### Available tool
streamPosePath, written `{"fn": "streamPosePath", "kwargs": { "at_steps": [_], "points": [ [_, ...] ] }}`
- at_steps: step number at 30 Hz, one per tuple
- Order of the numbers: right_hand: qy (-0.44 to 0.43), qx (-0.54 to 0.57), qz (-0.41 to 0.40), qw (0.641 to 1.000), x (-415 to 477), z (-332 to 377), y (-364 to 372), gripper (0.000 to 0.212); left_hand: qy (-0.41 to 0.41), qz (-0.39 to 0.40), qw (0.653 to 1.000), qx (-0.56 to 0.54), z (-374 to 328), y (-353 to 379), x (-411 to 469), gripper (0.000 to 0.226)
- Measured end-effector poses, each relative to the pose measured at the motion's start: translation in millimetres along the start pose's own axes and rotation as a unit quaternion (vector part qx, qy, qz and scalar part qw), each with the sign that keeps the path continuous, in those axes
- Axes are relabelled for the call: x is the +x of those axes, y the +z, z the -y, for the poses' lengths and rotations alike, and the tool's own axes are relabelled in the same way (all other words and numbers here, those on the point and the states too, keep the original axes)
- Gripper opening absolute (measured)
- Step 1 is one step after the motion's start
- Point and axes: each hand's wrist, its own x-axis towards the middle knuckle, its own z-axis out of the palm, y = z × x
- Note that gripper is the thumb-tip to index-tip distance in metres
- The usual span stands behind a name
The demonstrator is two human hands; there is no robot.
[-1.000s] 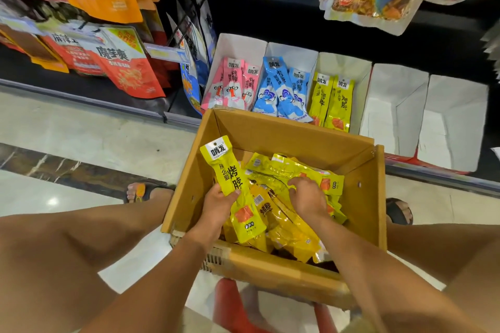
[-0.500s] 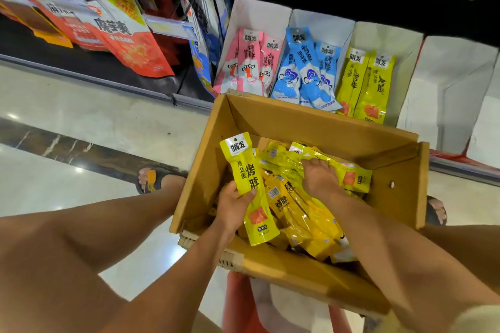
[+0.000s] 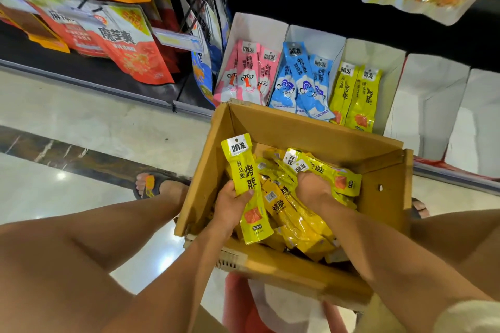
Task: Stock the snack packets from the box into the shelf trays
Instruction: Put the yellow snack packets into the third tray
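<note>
A dark shop shelf [image 3: 311, 0] fills the top of the view, seen from above by a squatting person whose bare knees frame the sides. Pale polished floor [image 3: 94, 121] runs along its base. In the centre sits an open cardboard box [image 3: 311, 130], just in front of the shelf. Behind the box, a row of white trays stands on the bottom shelf: the leftmost tray [image 3: 259, 27] holds pink packets [image 3: 247, 73], the next tray [image 3: 316, 35] holds blue packets [image 3: 300, 81], and the third tray [image 3: 378, 51] holds two yellow packets [image 3: 357, 94], upright side by side. Two more white trays [image 3: 433, 94] stand to the right.

Inside the box lies a loose pile of yellow packets [image 3: 295, 213] (the same kind as in the third tray). The right hand [image 3: 313, 189] is pushed knuckles-up into the pile; its fingers are buried, so whether they grasp anything cannot be told. The left hand [image 3: 230, 208] pinches one yellow packet [image 3: 246, 186] round its middle, thumb across the front, holding it upright over the box's left side.
</note>
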Motion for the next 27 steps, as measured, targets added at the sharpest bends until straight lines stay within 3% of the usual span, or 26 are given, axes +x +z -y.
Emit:
{"fn": "streamPosePath", "kwargs": {
  "at_steps": [6, 8, 11, 15, 19, 24, 27],
  "points": [
    [-0.031, 0.105, 0.018, 0.994, -29, -7, -37, 0.027, 0.024, -0.021, 0.999, 0.024, -20, -8, -14, 0.021],
    [-0.061, 0.142, 0.018, 0.988, -39, -12, -51, 0.005, 0.035, -0.013, 0.999, 0.039, -30, -8, -21, 0.020],
    [-0.067, 0.245, 0.022, 0.967, -51, -23, -75, 0.024, 0.060, 0.008, 0.996, 0.072, -50, 0, -27, 0.025],
    [-0.068, 0.369, 0.010, 0.927, -75, -42, -116, 0.017, 0.086, 0.035, 0.990, 0.104, -90, 16, -37, 0.024],
    [-0.012, 0.496, 0.022, 0.868, -90, -66, -156, 0.014, 0.111, 0.064, 0.981, 0.146, -140, 33, -39, 0.025],
    [0.032, 0.624, 0.007, 0.781, -87, -99, -203, 0.014, 0.128, 0.103, 0.962, 0.216, -212, 61, -34, 0.076],
    [0.055, 0.641, -0.018, 0.766, -88, -116, -232, 0.017, 0.145, 0.109, 0.952, 0.245, -252, 78, -37, 0.057]
  ]
}}
